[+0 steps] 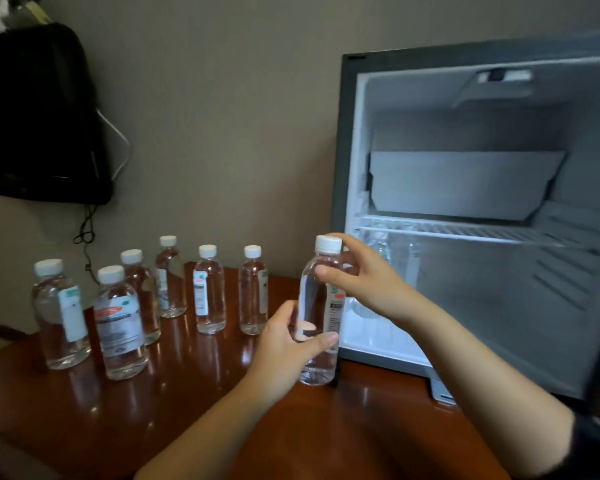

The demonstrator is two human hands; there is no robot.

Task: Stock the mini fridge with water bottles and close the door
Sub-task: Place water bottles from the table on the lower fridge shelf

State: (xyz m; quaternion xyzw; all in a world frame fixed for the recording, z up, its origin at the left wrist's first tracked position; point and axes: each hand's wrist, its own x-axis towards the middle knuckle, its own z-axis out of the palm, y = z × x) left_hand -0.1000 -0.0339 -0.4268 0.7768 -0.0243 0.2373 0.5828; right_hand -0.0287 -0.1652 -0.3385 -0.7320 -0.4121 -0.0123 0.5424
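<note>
A clear water bottle with a white cap stands upright just in front of the open mini fridge. My left hand grips its lower half. My right hand holds its upper part below the cap. Several more capped water bottles stand on the wooden table to the left. Inside the fridge, under the wire shelf, bottles stand faintly visible at the back left. The fridge door is out of view.
A black bag hangs on the wall at the upper left, with cables dangling below it. A grey panel sits in the fridge's upper compartment.
</note>
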